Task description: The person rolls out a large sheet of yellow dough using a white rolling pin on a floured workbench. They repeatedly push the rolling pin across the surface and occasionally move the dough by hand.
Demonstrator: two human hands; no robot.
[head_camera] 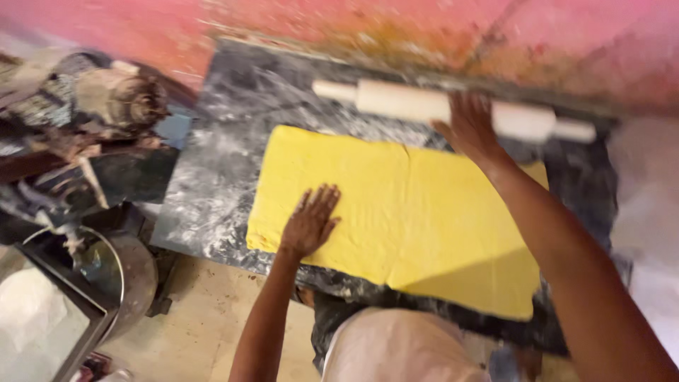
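Observation:
A large sheet of yellow dough [417, 212] lies flat on a dark, flour-dusted stone slab [240, 127]. My left hand [311, 221] rests flat, fingers spread, on the dough's near left part. My right hand [468, 124] reaches to the far edge of the slab and lies on a pale wooden rolling pin [403, 101], which sits across the slab just beyond the dough, close to the pink wall.
A pink, stained wall [353, 21] runs behind the slab. Left of the slab stands a heap of cluttered dark objects [85, 127]; below them are a round metal pot [120, 276] and a tray of white flour [35, 325]. The floor is beige tile [205, 318].

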